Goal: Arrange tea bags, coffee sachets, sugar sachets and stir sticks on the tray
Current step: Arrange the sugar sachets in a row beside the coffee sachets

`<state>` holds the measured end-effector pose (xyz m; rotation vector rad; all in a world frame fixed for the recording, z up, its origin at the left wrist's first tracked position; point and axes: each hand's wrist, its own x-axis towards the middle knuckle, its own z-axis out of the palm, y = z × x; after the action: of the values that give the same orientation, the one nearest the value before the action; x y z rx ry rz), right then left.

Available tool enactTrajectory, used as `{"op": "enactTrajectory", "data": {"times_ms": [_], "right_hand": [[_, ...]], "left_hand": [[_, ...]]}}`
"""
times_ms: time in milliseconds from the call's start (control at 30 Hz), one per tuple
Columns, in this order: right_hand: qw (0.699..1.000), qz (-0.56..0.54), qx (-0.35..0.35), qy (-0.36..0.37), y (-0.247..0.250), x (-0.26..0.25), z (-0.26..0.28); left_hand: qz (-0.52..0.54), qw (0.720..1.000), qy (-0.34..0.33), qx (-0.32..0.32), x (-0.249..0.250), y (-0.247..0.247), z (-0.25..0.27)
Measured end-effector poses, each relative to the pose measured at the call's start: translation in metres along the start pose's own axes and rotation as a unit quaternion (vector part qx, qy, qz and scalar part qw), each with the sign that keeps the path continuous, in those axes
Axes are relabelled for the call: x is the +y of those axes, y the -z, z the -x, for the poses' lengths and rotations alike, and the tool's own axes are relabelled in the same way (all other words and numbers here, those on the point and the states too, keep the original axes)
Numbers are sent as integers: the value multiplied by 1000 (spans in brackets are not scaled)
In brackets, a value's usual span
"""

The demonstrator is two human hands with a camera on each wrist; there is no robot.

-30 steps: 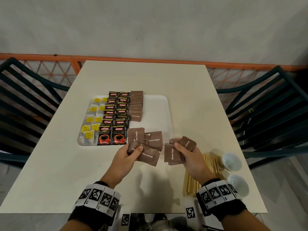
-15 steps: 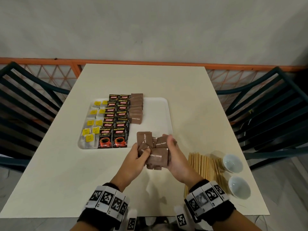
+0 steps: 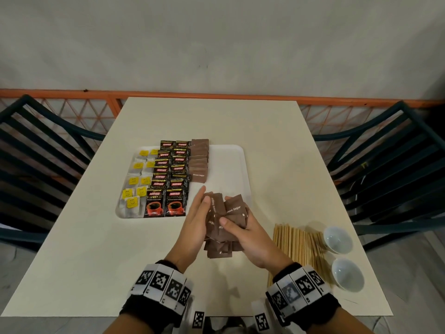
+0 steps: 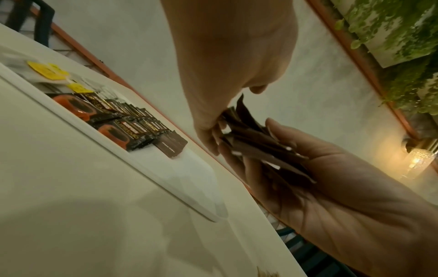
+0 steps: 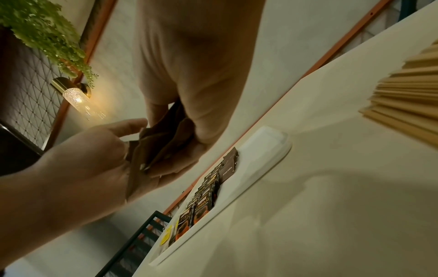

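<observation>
Two hands square a loose bundle of sugar sachets point(image 3: 231, 206) over the tray's point(image 3: 226, 162) near right corner. The right hand point(image 3: 252, 239) curls its fingers round it, while the left hand point(image 3: 195, 220) presses its side with straight fingers. Aligning edges first should help neat laying.

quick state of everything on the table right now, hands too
tray, right part bare
tea bags, on tray's left
coffee sachets, two overlapped columns
sugar row, overlapped, beside coffee
loose sugar sachets, bunched between both hands
stir sticks, piled off tray
far bowl, empty
near bowl, empty
left hand, fingers straight against the bunch
right hand, holds the bunch
</observation>
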<state>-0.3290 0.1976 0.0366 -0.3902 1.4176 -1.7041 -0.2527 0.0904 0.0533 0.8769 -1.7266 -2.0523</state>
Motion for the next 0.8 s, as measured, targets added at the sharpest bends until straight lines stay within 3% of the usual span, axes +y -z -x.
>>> {"op": "enactTrajectory", "data": {"times_ms": [200, 333, 400, 467, 567, 700, 800], "right_hand": [[999, 34, -3, 9, -2, -7, 0], [993, 75, 53, 75, 2, -11, -2], [971, 178, 79, 137, 2, -13, -2], [936, 289, 63, 189, -3, -17, 0], [867, 444, 9, 227, -17, -19, 3], [882, 427, -67, 187, -26, -14, 5], [891, 412, -96, 163, -32, -13, 3]], "left_hand": [[-85, 995, -40, -28, -2, -13, 5], [5, 999, 37, -30, -1, -7, 4], [52, 991, 105, -58, 3, -4, 7], [120, 976, 155, -91, 7, -4, 9], [202, 957, 175, -111, 14, -7, 11], [288, 936, 191, -70, 16, 0, 6], [312, 928, 187, -77, 13, 11, 1]]}}
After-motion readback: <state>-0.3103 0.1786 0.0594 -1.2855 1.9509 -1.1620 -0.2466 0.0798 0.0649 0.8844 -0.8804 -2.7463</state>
